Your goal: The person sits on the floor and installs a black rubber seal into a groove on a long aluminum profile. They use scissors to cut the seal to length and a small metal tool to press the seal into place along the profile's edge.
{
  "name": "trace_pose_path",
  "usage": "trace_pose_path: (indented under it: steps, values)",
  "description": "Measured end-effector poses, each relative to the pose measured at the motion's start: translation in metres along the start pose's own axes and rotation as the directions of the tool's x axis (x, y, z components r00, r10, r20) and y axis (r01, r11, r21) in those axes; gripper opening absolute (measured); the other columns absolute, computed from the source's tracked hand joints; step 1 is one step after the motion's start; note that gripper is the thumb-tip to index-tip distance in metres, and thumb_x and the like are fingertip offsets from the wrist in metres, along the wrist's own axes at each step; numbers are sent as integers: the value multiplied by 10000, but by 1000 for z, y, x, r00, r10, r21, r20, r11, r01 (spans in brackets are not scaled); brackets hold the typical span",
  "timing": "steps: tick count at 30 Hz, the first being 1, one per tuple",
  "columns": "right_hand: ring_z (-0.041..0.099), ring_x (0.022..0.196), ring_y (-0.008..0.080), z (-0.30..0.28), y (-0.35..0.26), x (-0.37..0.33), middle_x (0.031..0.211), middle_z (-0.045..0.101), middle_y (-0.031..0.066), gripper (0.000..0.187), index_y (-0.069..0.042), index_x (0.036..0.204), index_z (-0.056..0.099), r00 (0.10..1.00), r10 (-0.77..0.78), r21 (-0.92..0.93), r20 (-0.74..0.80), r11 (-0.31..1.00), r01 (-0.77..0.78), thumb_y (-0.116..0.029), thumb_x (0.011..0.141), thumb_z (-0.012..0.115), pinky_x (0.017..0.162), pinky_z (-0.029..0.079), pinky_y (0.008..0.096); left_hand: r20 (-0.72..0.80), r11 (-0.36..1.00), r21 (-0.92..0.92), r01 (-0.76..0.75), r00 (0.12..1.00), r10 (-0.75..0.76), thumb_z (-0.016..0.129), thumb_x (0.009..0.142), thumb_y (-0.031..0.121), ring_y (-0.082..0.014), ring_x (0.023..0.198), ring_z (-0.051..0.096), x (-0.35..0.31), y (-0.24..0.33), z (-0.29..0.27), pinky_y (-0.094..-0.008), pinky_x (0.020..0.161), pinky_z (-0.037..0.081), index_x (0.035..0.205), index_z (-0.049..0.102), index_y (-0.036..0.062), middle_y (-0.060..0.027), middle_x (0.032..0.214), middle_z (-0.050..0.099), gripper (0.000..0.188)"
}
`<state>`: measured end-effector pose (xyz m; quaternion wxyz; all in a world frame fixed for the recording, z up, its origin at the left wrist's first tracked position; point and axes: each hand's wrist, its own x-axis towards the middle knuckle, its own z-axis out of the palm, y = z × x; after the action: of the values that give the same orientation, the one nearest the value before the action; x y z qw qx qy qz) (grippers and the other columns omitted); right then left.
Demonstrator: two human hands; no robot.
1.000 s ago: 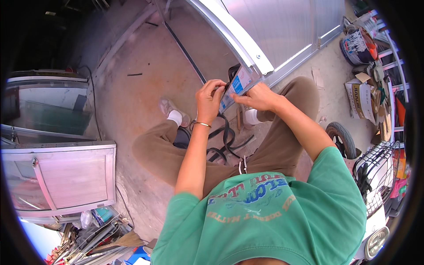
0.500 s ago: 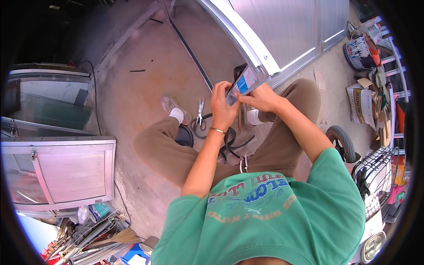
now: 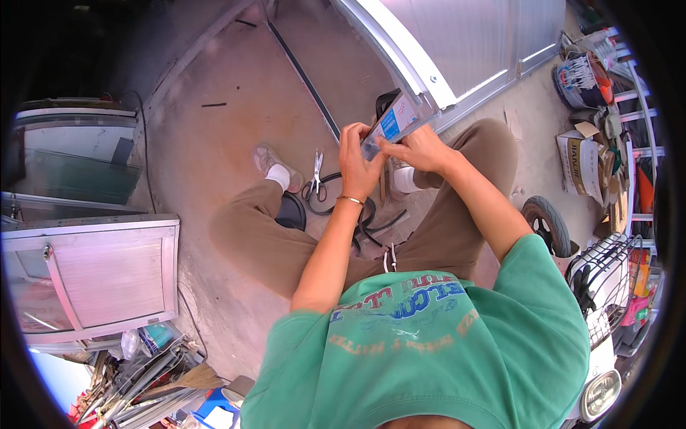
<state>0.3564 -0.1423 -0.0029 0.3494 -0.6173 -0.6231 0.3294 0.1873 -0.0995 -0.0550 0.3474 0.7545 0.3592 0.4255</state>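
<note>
- Torso: green T-shirt (image 3: 421,365), nearest the viewer, with brown trousers (image 3: 493,154) below it; knees spread apart.
- Left hand (image 3: 359,163): wears a bracelet (image 3: 350,199) at the wrist. Fingers curled to a narrow grip on the near end of the clear panel (image 3: 417,112). What lies directly between the fingertips cannot be told.
- Right hand (image 3: 423,151): holds the lower edge of the same panel, thumb on the face turned to the viewer; the other fingers are partly hidden.
- Clear panel: located between the knees, tilted, spanning from the left hand to beyond the right thumb. A blue and white label (image 3: 394,119) sits on its face. A dark band (image 3: 384,104) shows just beside the label, on the far side.
- Black strip (image 3: 391,221): looped on the floor between the legs, below the hands; partly covered by the left forearm.
- Scissors (image 3: 316,175): on the floor between the left shoe (image 3: 268,157) and the left hand; blades point away from the person, dark handles toward the person.
- White bar (image 3: 411,46): runs away from the person, beyond the clear panel.
- Left side: silver door (image 3: 118,268) with a handle.
- Right side, in order outward: wire basket (image 3: 600,282), wheel (image 3: 547,218), cardboard box (image 3: 580,161), bucket (image 3: 577,80).
</note>
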Motion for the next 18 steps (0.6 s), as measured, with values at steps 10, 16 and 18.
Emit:
trace_pose_path:
  steps: [10,16,18]
  values:
    - [675,809,201,-17,-37,-7,889,736,108,395,27,1020,722,950,-79,210,-304,967,147,-292,832,859,771,547,364,210,908,-338,247,960,-183,782,889,103,-180,1156,633,29,30,-44,-331,989,523,1261,628,17,-68,1216,667,412]
    - [660,855,113,-22,-51,-7,915,738,64,350,34,1060,715,948,-41,362,-315,918,160,-149,811,880,777,552,316,195,873,-453,178,976,-98,755,913,33,-85,942,669,79,43,-40,-245,770,576,1050,740,21,-19,1087,699,138]
    - [660,875,116,-23,-57,-8,943,726,64,392,35,1102,691,945,-25,421,-326,891,169,-118,798,886,778,551,302,222,848,-494,192,971,-90,766,889,11,-82,943,666,82,40,-39,-247,774,579,1036,734,19,-13,1052,694,150]
